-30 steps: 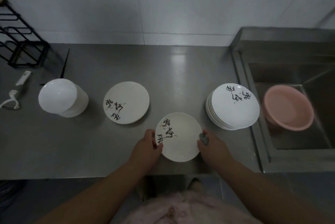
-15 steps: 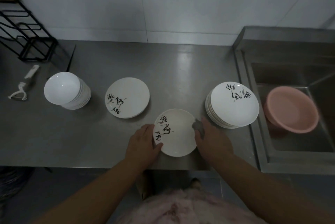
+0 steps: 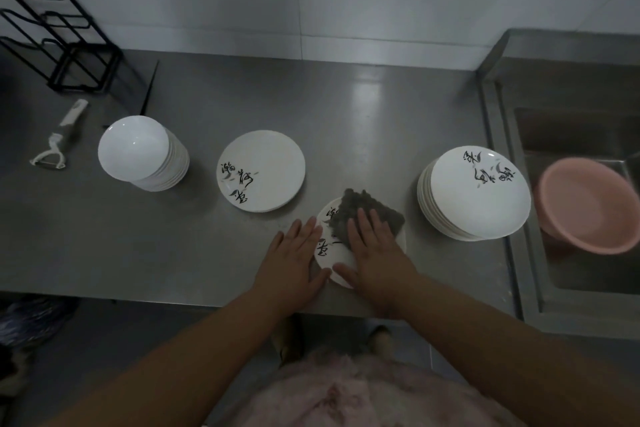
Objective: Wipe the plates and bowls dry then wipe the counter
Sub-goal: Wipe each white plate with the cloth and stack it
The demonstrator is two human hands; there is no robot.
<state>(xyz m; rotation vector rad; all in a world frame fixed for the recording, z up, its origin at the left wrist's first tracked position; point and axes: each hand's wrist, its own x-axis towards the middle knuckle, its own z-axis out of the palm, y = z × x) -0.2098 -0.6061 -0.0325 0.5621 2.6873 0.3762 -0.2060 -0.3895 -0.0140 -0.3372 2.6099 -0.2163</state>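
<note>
A white plate with black brush lettering (image 3: 328, 255) lies near the counter's front edge. A grey cloth (image 3: 360, 215) is spread over its far half. My right hand (image 3: 375, 250) presses flat on the cloth with straight fingers. My left hand (image 3: 294, 258) lies flat on the plate's left rim, fingers straight. Another lettered plate (image 3: 261, 170) sits alone to the left. A stack of lettered plates (image 3: 474, 193) stands at the right. A stack of plain white bowls (image 3: 142, 153) stands at the left.
The steel counter (image 3: 363, 122) ends at a sink (image 3: 588, 253) on the right, which holds a pink basin (image 3: 588, 205). A white peeler (image 3: 59, 141) and a black wire rack (image 3: 52, 35) sit at the far left.
My right hand has moved from the plate's right rim onto its middle and spread the grey cloth flat over it. My left hand has flattened against the left rim.
</note>
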